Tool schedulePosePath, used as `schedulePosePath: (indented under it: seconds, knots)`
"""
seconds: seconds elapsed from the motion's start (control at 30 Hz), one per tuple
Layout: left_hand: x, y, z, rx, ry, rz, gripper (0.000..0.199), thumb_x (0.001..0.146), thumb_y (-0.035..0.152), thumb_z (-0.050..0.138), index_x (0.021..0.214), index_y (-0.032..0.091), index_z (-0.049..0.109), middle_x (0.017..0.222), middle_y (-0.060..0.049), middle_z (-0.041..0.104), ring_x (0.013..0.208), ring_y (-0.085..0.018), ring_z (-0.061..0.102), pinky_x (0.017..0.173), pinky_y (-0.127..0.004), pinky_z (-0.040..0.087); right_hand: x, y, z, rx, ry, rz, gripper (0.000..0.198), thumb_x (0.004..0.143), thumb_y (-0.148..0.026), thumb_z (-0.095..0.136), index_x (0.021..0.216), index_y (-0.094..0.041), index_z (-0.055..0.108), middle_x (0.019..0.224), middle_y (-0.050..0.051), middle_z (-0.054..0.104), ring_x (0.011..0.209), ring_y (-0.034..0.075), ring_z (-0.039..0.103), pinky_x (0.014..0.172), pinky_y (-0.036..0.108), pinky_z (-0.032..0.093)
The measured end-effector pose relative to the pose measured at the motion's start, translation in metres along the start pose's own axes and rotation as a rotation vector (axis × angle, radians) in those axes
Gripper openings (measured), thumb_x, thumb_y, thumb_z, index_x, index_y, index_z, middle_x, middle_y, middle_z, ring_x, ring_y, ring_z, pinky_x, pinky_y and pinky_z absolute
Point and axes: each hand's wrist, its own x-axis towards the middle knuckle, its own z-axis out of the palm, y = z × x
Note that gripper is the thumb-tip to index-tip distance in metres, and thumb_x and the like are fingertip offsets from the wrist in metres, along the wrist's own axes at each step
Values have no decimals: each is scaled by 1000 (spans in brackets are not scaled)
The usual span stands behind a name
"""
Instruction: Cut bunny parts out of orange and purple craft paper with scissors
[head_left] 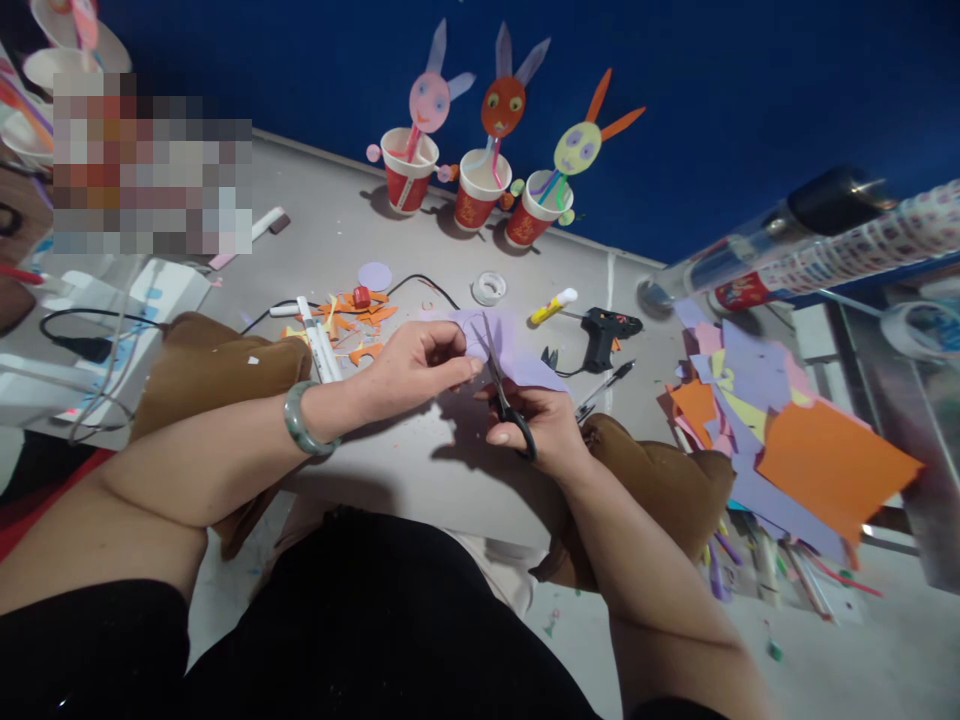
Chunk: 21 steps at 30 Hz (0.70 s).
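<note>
Over the table, my left hand (420,365) pinches a sheet of purple paper (529,362) near its left end. My right hand (544,425) grips black-handled scissors (514,415), thumb and fingers at the handles. The scissor blades point up and away from me, parted around the paper beside a rounded outline at its left part. Part of the paper is hidden by my left fingers. A purple paper disc (375,276) lies on the table beyond my left hand, near orange paper scraps (352,318) and white markers (318,340).
Three paper cups with rabbit figures (469,190) stand against the blue wall. A glue gun (600,338), yellow marker (553,307) and tape roll (490,288) lie beyond my hands. Coloured paper (780,420) piles up at right; a power strip (142,330) sits left.
</note>
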Motion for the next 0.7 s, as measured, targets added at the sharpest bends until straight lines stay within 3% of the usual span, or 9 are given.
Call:
schedulePosePath:
  seconds: [0.43,0.7]
  knots:
    - [-1,4,1,-41,3,-7,25,87,32,68,70,18,55,62,1,59,58,-10,50,55,-24,39,1,-1,-1,-29,-13,-46,69,49,-74,91,82,-16,77,56,-2,56,54,11,46,52,27,37]
    - [0,2,0,133,71,117,21,85,27,65,69,19,53,68,2,50,65,-11,45,62,-26,37,1,0,-3,-52,-59,-34,68,52,-74,91,85,-17,76,56,-3,58,53,11,49,53,26,38]
